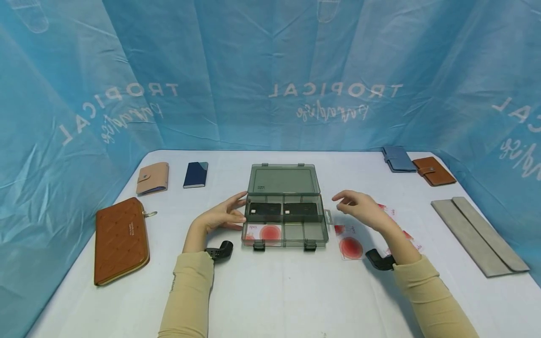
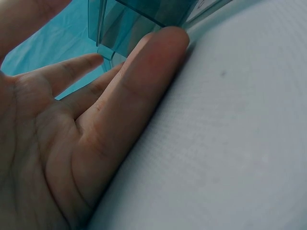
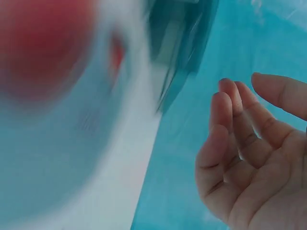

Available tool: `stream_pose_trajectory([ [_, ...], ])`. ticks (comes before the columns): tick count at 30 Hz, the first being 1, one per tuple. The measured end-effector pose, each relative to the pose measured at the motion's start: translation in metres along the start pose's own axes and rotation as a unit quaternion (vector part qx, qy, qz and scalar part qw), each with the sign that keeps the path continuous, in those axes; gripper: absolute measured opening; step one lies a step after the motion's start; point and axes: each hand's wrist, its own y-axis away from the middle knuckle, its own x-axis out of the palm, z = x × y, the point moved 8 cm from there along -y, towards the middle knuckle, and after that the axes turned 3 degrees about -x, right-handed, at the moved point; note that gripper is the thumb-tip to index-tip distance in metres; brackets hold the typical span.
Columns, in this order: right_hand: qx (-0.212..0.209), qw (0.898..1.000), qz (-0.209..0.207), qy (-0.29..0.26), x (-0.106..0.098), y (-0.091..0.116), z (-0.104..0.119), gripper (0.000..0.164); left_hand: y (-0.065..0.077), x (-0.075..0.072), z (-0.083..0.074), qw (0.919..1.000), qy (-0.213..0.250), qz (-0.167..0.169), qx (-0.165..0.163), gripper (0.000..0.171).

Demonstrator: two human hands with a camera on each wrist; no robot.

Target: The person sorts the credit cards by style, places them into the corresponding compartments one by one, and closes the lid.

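Note:
A translucent green compartment box point(image 1: 313, 231) lies on the table with its lid point(image 1: 284, 180) raised at the back. Two black cards with chips, a left one point(image 1: 266, 206) and a right one point(image 1: 301, 207), sit in its back row. A white card with a red circle point(image 1: 269, 232) fills the front left. My left hand point(image 1: 220, 215) rests at the box's left side, its fingers loosely spread against the wall point(image 2: 129, 28). To the right of the box my right hand point(image 1: 361, 209) hovers with nothing in it, fingers relaxed point(image 3: 223, 143).
Red-and-white cards point(image 1: 351, 248) lie under the right forearm. At left are a brown zip wallet point(image 1: 122, 239), a beige wallet point(image 1: 153, 177) and a navy card holder point(image 1: 196, 174). At right are a blue wallet point(image 1: 399, 159), a brown wallet point(image 1: 434, 171) and a grey sleeve point(image 1: 477, 237).

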Motion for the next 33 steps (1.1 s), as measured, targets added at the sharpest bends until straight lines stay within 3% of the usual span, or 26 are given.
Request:
stream_pose_trajectory([
  [2,0.051,0.998,-0.010,0.039,-0.012,0.008,-0.020,0.032,0.000,0.000,0.000,1.0000,-0.001,0.001,0.002,0.093],
  [4,0.122,0.987,-0.021,0.105,-0.024,0.019,-0.041,0.041,0.000,0.000,-0.001,1.0000,-0.002,0.004,0.005,0.093],
  [8,0.269,0.932,0.007,0.241,-0.040,0.041,-0.074,0.068,0.001,0.000,0.000,1.0000,-0.001,0.005,0.006,0.093],
  [10,0.300,0.912,0.035,0.278,-0.041,0.047,-0.082,0.076,0.001,0.000,0.000,1.0000,-0.002,0.005,0.007,0.093],
  [11,0.301,0.908,0.049,0.288,-0.040,0.048,-0.084,0.077,0.001,-0.001,0.000,1.0000,-0.001,0.004,0.007,0.093],
  [13,0.287,0.910,0.065,0.293,-0.036,0.046,-0.083,0.077,0.001,-0.001,-0.001,1.0000,-0.001,0.004,0.008,0.093],
  [20,0.203,0.944,0.068,0.252,-0.023,0.027,-0.077,0.063,0.000,0.000,-0.001,1.0000,0.001,0.003,0.005,0.094],
  [26,0.188,0.958,0.060,0.209,-0.026,0.016,-0.082,0.059,0.000,0.000,0.000,1.0000,0.005,0.005,0.004,0.094],
  [33,0.140,0.982,0.027,0.123,-0.029,0.005,-0.078,0.049,0.000,0.000,0.000,1.0000,0.003,0.004,0.009,0.093],
])
